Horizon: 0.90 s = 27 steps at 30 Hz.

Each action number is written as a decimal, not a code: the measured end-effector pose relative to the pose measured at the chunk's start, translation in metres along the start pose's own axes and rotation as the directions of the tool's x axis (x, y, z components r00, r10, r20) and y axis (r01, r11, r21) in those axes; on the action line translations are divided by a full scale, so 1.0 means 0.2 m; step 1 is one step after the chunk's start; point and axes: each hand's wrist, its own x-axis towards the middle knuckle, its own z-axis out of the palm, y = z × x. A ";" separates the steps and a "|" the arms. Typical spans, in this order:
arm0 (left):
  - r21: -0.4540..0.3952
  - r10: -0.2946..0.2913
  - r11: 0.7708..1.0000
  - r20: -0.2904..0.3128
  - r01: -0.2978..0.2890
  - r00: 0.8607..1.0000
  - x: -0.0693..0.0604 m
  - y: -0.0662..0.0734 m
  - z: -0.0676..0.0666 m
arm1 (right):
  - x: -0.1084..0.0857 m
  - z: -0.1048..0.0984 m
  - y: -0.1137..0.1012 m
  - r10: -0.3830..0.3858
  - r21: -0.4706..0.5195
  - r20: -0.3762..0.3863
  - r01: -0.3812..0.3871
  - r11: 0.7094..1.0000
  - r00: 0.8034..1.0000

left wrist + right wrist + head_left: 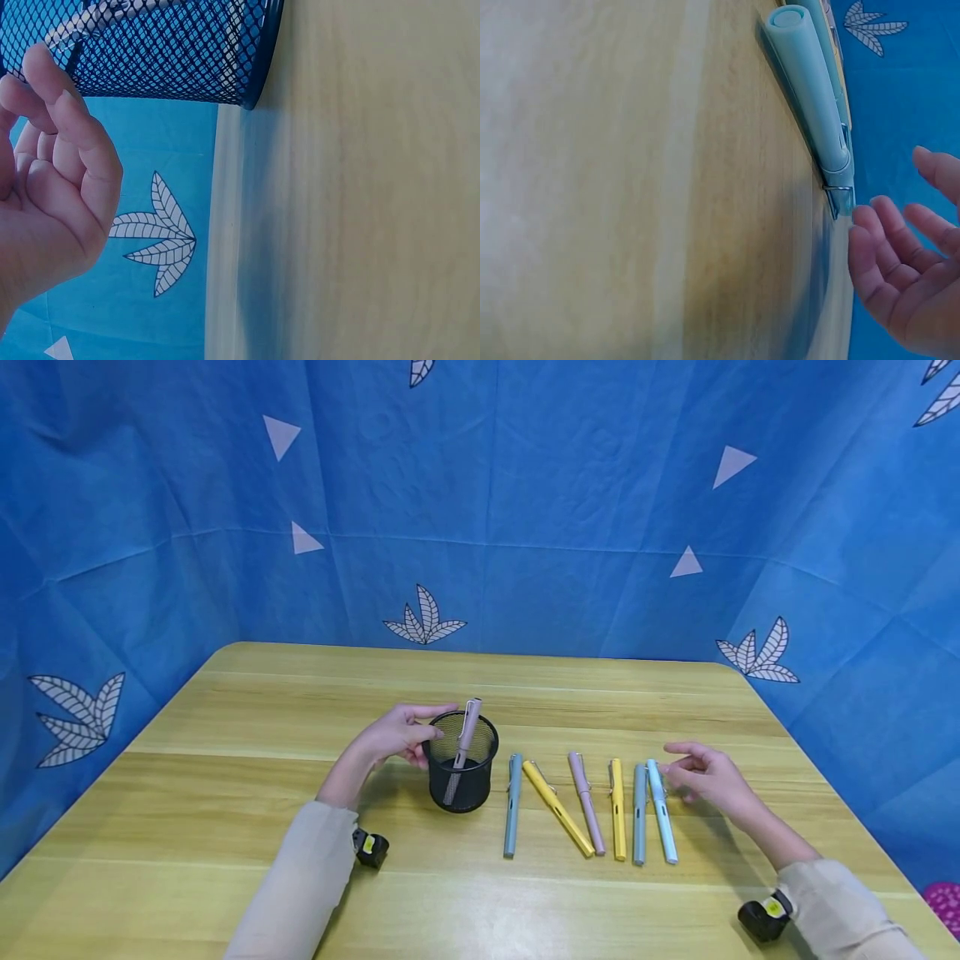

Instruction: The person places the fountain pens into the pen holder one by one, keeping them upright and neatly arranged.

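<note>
Left hand (393, 735) fingers hold cup (477, 787), mauve pen (467, 735) inside; right hand (708, 779) fingers loosely apart beside light-blue pen (663, 817).

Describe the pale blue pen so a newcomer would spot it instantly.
On the light wooden table, find the black mesh cup. A row of slim pens lies to its right; take the last, pale blue pen, by the person's right hand, lighter than its grey-blue neighbour.

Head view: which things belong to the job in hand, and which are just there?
Apparently in the job:
black mesh cup, left hand at its rim
upper pen leaning inside it
light blue pen, nearest the right hand
five other pens alongside

Just there:
table
patterned blue cloth
wrist cameras
</note>
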 end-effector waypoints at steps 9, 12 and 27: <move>-0.003 -0.003 1.000 0.001 0.003 1.000 0.00 0.00 0.00 | 0.02 -0.01 0.00 0.136 -0.043 0.119 -0.132 0.990 0.984; -0.003 -0.008 1.000 0.002 0.008 1.000 0.00 0.00 0.00 | 0.02 -0.01 0.00 0.141 -0.062 0.143 -0.133 0.989 0.980; -0.018 -0.010 1.000 0.008 0.010 1.000 0.00 0.00 0.00 | 0.07 0.00 0.01 0.180 -0.133 0.226 -0.152 0.979 0.958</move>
